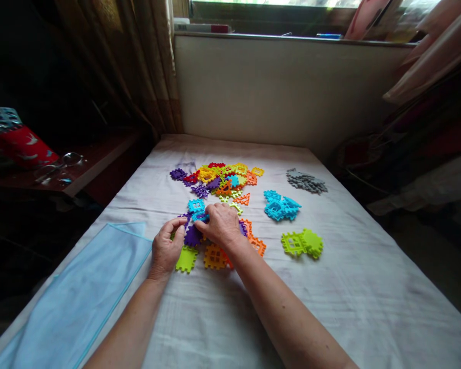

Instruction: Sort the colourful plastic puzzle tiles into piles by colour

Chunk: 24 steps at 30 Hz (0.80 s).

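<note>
My right hand point(222, 224) reaches over the nearer pile, fingers curled round a blue piece point(201, 217). My left hand point(168, 248) is at the pile's left side, fingers bent beside purple pieces point(192, 236); whether it grips one cannot be made out. A blue square with a window point(195, 205) lies just beyond the fingers. A green square point(186, 259) is below my left hand, and orange window pieces point(214, 256) lie under my right wrist. A mixed pile of yellow, red, purple and orange pieces point(207, 175) sits farther back.
To the right on the white cloth point(353, 287) are grey pieces point(306, 182), blue pieces point(280, 207) and green pieces point(302, 243). Light blue fabric point(84, 287) covers the left side. A side table point(111, 154) holds glasses point(71, 159) and a red container point(25, 147).
</note>
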Each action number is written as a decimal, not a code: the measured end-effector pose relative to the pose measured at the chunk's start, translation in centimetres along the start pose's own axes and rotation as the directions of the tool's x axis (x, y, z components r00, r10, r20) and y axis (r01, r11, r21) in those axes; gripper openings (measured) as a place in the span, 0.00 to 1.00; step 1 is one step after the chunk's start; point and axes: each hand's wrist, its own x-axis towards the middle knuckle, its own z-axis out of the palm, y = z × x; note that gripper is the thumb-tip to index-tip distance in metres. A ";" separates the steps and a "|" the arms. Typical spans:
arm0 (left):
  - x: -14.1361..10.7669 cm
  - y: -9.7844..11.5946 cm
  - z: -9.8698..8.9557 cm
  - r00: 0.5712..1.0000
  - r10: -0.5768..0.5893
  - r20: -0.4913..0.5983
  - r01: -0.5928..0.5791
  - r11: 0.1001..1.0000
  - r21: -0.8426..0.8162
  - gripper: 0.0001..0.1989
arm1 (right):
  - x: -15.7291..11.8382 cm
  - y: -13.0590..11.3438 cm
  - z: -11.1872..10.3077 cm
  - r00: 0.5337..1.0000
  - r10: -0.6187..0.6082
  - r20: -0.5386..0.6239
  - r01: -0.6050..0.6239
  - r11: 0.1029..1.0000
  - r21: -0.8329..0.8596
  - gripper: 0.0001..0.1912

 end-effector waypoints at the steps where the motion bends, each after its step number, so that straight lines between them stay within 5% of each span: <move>1: 0.0 0.1 0.0 1.000 -0.003 -0.003 0.003 1.000 0.001 0.15 | 0.0 0.1 0.0 1.000 0.001 0.003 -0.001 1.000 0.009 0.20; 10: 0.0 0.5 -0.1 1.000 -0.011 0.009 0.011 1.000 0.006 0.15 | -0.4 1.2 -0.1 0.999 -0.005 -0.044 0.012 0.989 0.145 0.15; 14: 0.0 0.2 0.0 1.000 -0.032 0.000 0.032 0.999 -0.007 0.16 | 0.0 4.8 -1.8 0.977 0.117 -0.176 -0.089 0.983 0.158 0.15; 20: 0.1 0.0 0.1 0.999 -0.035 -0.004 0.035 0.999 -0.017 0.16 | -0.7 14.0 -3.8 0.822 0.503 -0.266 -0.483 0.864 0.141 0.17; 24: 0.1 0.1 0.0 1.000 -0.024 -0.003 0.024 1.000 -0.007 0.15 | -1.4 17.1 -3.6 0.740 0.593 -0.318 -0.574 0.803 0.161 0.18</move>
